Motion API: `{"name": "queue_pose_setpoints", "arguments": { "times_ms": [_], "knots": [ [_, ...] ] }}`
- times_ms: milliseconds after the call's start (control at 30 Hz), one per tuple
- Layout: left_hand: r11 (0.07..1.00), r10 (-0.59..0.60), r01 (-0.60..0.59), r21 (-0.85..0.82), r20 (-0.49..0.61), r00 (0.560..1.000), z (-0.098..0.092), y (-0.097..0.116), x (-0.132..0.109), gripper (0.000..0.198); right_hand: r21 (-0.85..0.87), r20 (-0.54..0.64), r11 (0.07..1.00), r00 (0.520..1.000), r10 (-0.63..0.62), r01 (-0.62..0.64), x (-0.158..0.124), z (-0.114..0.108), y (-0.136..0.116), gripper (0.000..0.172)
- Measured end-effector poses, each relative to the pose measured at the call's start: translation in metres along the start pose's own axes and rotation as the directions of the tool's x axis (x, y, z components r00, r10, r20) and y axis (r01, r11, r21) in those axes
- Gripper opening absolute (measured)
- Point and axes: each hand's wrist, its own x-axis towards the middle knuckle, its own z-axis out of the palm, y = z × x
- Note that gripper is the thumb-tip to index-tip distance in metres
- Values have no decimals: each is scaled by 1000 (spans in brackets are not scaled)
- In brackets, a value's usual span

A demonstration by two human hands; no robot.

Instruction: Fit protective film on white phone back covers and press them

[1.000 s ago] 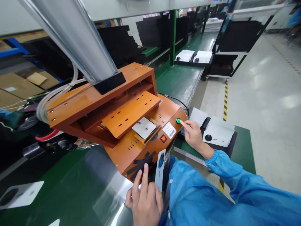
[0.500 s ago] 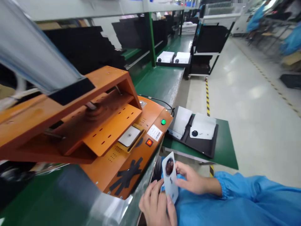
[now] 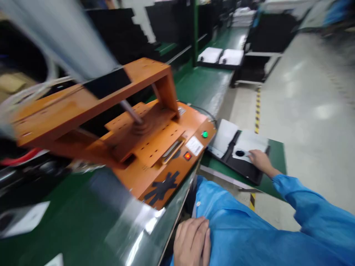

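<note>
My right hand reaches out to the black tray on the small green side table and rests on a white cover plate with a dark round hole; its fingers are blurred. My left hand lies flat, fingers together, on my blue gown by the bench edge, holding nothing I can see. The orange press machine stands on the green bench, its upper plate lowered onto the part, with a green button and a lit red switch.
Another white sheet lies left of the tray. Two white units sit further down the green bench. A black rack stands beyond. A white part lies at the bench's near left. The aisle floor with yellow-black tape is on the right.
The white plate I held in both hands has gone to the tray with my right hand. My left hand dropped to my lap. The press plate has come down.
</note>
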Motion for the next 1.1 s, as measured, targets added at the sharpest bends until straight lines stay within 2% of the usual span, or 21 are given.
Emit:
{"name": "queue_pose_setpoints", "arguments": {
  "times_ms": [100,167,233,267,333,367,433,467,500,533,600,633,700,733,800,867,933,1000,1100],
  "knots": [
    [992,-109,112,53,-65,992,-20,5,-4,28,-70,-81,993,991,-103,98,4,14,1,38],
    [964,-222,239,119,-136,965,-38,0,-14,27,-63,-134,973,964,-228,221,9,31,-6,41],
    [907,-343,382,178,-215,915,-60,-10,-29,25,1,-131,906,898,-420,423,5,52,-27,36],
    [868,-402,455,200,-256,879,-72,-17,-36,23,53,-117,844,843,-525,533,-2,61,-44,30],
    [775,-507,589,229,-331,796,-96,-34,-48,18,179,-97,649,670,-736,739,-26,71,-91,20],
    [728,-545,641,244,-362,757,-108,-45,-51,16,246,-116,505,542,-832,827,-41,73,-120,22],
    [657,-578,700,278,-410,705,-129,-73,-47,18,369,-141,128,192,-971,920,-75,67,-184,37],
    [639,-573,708,301,-428,699,-138,-90,-42,21,412,-163,-18,55,-985,911,-91,61,-216,39],
    [631,-561,708,316,-445,698,-146,-108,-35,24,450,-191,-144,-63,-980,881,-107,55,-248,37],
    [626,-554,709,325,-454,698,-153,-127,-28,26,484,-210,-219,-130,-969,847,-122,49,-277,34],
    [604,-551,721,339,-476,685,-163,-163,-16,30,505,-234,-316,-225,-946,803,-147,40,-324,27],
    [587,-555,734,341,-490,672,-166,-178,-12,34,500,-252,-352,-256,-933,791,-157,38,-342,23],
    [559,-568,757,338,-510,647,-169,-200,-9,41,477,-294,-400,-286,-912,783,-170,37,-367,18],
    [550,-571,765,334,-518,637,-170,-206,-9,41,468,-310,-407,-286,-907,784,-173,38,-374,17],
    [546,-569,774,321,-535,624,-168,-210,-11,36,462,-316,-402,-276,-908,791,-173,38,-384,17],
    [553,-557,778,300,-561,612,-166,-204,-12,31,472,-282,-365,-255,-925,802,-169,36,-390,20],
    [569,-544,778,267,-587,599,-164,-190,-10,30,498,-252,-308,-205,-946,811,-162,29,-396,19],
    [599,-538,766,233,-591,601,-160,-167,-6,29,533,-257,-246,-121,-959,809,-155,20,-406,16],
    [649,-535,731,212,-556,636,-153,-121,-1,22,542,-294,-162,6,-956,825,-146,8,-425,16]
  ]
}}
